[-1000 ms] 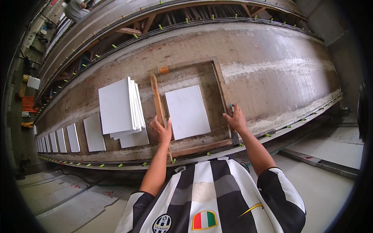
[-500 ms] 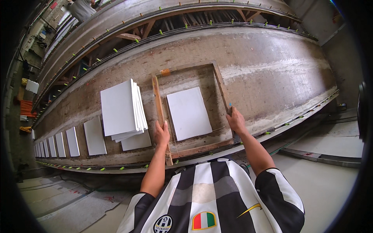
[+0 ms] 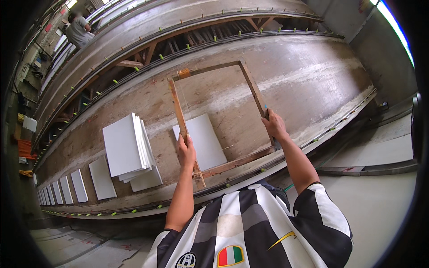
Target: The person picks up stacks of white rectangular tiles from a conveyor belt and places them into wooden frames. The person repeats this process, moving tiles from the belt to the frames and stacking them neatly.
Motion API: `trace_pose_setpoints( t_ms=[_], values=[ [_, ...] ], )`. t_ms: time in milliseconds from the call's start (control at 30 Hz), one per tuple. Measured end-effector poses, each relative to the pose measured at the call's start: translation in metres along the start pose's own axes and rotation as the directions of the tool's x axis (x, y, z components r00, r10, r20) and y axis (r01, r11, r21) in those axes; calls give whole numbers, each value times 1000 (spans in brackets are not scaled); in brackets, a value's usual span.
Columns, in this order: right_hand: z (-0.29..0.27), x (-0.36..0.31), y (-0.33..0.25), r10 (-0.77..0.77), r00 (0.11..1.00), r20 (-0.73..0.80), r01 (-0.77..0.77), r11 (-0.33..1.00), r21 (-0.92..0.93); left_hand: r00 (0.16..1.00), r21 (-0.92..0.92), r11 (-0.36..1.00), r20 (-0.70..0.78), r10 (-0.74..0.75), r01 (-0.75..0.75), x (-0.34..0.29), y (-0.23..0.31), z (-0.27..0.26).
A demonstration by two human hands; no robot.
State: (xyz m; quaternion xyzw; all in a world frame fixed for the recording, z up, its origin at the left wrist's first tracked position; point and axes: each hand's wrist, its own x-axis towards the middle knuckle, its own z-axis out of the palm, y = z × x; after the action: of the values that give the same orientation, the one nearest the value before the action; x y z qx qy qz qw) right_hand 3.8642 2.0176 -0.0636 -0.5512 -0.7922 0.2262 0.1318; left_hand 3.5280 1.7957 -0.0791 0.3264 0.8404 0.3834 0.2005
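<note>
A rectangular wooden frame (image 3: 252,87) is held over the long brown table (image 3: 308,85). My left hand (image 3: 187,149) is closed around its left rail, low down. Gripping the right rail, near the lower right corner, is my right hand (image 3: 275,125). A white flat panel (image 3: 208,143) lies on the table, partly beneath the left rail and mostly seen through the frame's opening. Whether fine mesh spans that opening I cannot tell. The fingers under the rails are partly hidden.
Left of the frame stands a stack of white panels (image 3: 121,147), with several single panels (image 3: 102,178) in a row beyond it. Green pegs (image 3: 228,184) line the table edges. Another long table (image 3: 187,15) runs behind. A person (image 3: 79,31) is at the far left.
The frame has shifted right relative to the white panel, which its left rail now crosses; before, the panel showed inside the opening. Both hands keep their hold. My view has shifted too.
</note>
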Motion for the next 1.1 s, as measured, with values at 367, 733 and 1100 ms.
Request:
trace_pose_setpoints(
  t_ms=[367, 733, 1100],
  values=[
    [-44, 46, 150, -15, 1000, 10, 16, 997, -76, 999, 60, 998, -17, -36, 37, -32, 48, 160],
    [-51, 39, 228, 5, 1000, 21, -3, 997, -77, 998, -8, 1000, -68, 1, -1, -75, 66, 232],
    [-61, 35, 236, -13, 1000, 21, 14, 999, -30, 995, 6, 1000, -96, 5, -5, -86, 72, 241]
  ],
)
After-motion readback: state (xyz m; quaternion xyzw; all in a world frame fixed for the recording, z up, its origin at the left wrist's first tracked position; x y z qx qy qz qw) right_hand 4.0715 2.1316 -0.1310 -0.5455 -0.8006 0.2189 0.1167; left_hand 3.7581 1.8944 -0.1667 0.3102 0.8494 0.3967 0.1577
